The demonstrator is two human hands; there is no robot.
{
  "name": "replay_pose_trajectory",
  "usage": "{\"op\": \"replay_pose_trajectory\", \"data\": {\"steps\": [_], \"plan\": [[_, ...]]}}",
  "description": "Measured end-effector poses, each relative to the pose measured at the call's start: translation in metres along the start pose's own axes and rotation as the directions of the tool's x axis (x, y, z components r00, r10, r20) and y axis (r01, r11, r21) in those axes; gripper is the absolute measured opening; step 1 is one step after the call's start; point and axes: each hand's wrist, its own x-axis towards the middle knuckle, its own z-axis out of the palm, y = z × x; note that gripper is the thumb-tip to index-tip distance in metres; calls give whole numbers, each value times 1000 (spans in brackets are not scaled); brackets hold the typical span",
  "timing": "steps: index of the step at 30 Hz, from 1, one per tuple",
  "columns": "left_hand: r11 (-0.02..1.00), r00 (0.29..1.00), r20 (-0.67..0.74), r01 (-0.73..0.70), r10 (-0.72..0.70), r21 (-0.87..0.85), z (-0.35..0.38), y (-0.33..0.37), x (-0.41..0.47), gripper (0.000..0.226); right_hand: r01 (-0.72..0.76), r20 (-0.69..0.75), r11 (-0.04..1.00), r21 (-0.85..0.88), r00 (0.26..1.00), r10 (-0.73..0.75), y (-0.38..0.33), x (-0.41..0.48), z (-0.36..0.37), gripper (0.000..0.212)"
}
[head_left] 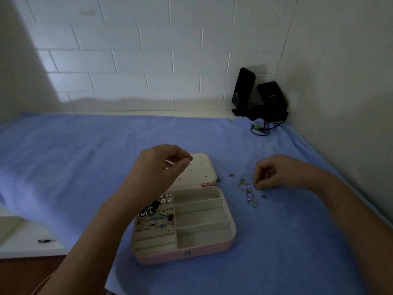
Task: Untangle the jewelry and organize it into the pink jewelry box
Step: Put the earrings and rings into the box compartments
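Observation:
The pink jewelry box [230, 237] lies open on the blue cloth, its lid [202, 167] folded back with a dotted cream panel. Several earrings and studs [156, 210] sit in the box's left ring slots; the right compartments hold nothing. My left hand [161, 165] hovers over the lid with curled fingers pinching a small silvery piece [169, 162]. To the right of the box, my right hand [274, 171] pinches a small gold piece [255, 182] at the edge of a cluster of loose rings and earrings [247, 191] on the cloth.
The blue cloth [85, 158] covers the table up to a white tiled wall. Two black devices [259, 96] with cables stand in the far right corner. A small dark object [45, 241] lies on the white surface at the left. A wall runs close along the right side.

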Motion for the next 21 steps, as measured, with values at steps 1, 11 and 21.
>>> {"op": "replay_pose_trajectory", "data": {"steps": [1,11,21], "plan": [[1000,1000,21,-1,1,1,2,1,1,10,15,-15,1000,16,1000,-15,0,-1,0,8],[975,992,48,121,-114,-188,0,-1,-10,17,342,-518,932,-118,780,-352,-29,1,15,9],[815,992,40,119,-117,-567,15,22,-27,14,600,-434,695,-397,544,-718,-90,-11,35,17]]}}
